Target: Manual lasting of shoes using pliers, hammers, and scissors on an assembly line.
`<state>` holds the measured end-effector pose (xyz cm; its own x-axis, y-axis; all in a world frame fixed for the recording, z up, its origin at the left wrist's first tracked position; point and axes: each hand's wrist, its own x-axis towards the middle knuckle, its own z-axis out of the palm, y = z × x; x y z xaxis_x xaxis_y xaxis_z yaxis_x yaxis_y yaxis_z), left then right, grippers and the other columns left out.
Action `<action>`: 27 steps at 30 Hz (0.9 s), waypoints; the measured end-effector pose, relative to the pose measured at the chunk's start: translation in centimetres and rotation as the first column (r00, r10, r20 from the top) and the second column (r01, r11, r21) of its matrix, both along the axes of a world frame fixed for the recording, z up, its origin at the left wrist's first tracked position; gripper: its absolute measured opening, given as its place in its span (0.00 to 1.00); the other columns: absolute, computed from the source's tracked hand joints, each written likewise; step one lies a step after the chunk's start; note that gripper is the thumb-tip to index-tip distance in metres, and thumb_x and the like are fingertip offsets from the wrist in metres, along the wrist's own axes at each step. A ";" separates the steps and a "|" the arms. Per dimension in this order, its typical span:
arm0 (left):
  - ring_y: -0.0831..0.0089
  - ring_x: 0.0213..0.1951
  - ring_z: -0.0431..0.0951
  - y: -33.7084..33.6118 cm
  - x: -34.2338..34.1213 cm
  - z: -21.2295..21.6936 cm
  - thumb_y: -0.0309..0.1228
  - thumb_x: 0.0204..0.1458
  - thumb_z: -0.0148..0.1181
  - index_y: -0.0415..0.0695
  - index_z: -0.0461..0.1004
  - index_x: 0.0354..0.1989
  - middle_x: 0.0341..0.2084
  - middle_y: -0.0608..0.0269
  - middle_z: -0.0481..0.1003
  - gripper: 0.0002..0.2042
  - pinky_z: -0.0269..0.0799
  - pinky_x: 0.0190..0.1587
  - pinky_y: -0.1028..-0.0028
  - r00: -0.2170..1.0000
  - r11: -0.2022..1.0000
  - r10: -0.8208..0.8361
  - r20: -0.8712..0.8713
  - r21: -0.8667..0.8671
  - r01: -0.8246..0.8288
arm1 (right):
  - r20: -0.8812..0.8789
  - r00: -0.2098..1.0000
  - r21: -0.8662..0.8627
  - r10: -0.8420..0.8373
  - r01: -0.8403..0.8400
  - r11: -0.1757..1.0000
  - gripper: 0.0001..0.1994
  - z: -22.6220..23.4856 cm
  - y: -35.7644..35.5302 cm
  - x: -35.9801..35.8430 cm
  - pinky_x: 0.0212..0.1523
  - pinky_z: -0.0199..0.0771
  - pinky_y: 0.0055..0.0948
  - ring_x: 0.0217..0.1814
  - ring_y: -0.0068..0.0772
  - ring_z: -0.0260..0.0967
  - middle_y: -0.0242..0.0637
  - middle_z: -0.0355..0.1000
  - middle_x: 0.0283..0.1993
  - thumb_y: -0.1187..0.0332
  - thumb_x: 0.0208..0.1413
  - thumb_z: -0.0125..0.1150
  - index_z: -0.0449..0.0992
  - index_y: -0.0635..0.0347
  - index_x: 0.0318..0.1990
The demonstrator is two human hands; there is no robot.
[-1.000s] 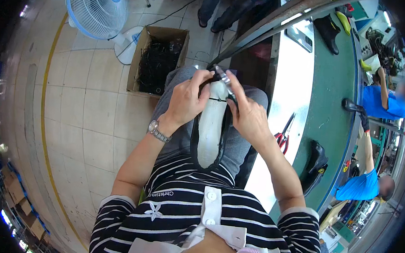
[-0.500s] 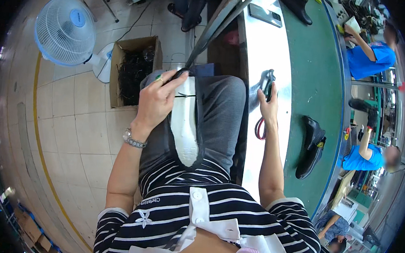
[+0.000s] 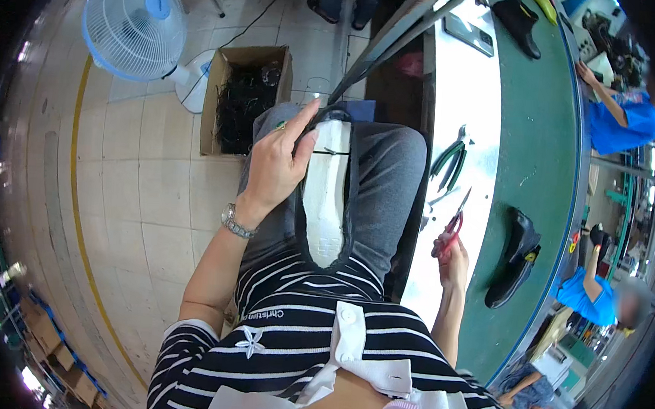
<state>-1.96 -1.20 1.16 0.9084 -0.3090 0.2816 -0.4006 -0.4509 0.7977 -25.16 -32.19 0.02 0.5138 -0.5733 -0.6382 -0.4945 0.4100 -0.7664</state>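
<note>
Shoe upper on white last (image 3: 326, 197) resting sole-up on lap, centre frame, steadied for work. Left hand (image 3: 273, 167) clamped along its 9 o'clock edge, index finger extended. Right hand (image 3: 453, 261) at 3 o'clock, fingers closed on red-handled scissors (image 3: 450, 228). Pliers (image 3: 450, 158) on bench, 2 o'clock.

The shoe upper (image 3: 326, 197) lies on the person's lap, the left hand (image 3: 277, 168) at its nine o'clock. At three o'clock stands the desk (image 3: 534, 142), bearing pliers (image 3: 450, 158) and a finished shoe (image 3: 515, 257); the right hand (image 3: 453, 261) holds scissors (image 3: 452, 226) over its near edge. At eleven o'clock a box (image 3: 242, 98) sits on the floor, a fan (image 3: 136, 24) beyond it.
</note>
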 end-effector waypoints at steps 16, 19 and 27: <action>0.61 0.42 0.74 -2.1 -4.0 -0.6 0.25 0.53 0.61 0.41 0.77 0.36 0.44 0.56 0.69 0.04 0.73 0.40 0.68 0.972 0.969 0.228 0.053 -0.110 -0.221 | 0.177 0.788 0.546 0.590 -0.577 0.607 0.47 9.4 11.8 5.8 0.32 0.73 0.19 0.33 0.22 0.71 0.43 0.72 0.49 0.34 0.39 0.69 0.64 0.63 0.58; 0.60 0.42 0.74 -2.1 -3.9 -0.7 0.24 0.53 0.60 0.40 0.76 0.34 0.43 0.56 0.70 0.03 0.73 0.40 0.67 0.972 0.971 0.220 0.080 -0.117 -0.210 | 0.187 0.739 0.511 0.647 -0.636 0.579 0.50 9.1 11.7 6.5 0.37 0.78 0.24 0.39 0.28 0.74 0.49 0.71 0.54 0.29 0.39 0.64 0.62 0.64 0.60; 0.67 0.35 0.76 -1.7 -3.8 -1.1 0.23 0.55 0.59 0.37 0.76 0.34 0.43 0.54 0.70 0.03 0.72 0.32 0.73 0.973 0.977 0.192 0.127 -0.113 -0.178 | 0.270 0.701 0.438 0.660 -0.700 0.564 0.48 8.6 11.8 6.2 0.30 0.73 0.19 0.33 0.24 0.71 0.43 0.72 0.50 0.29 0.45 0.59 0.62 0.66 0.60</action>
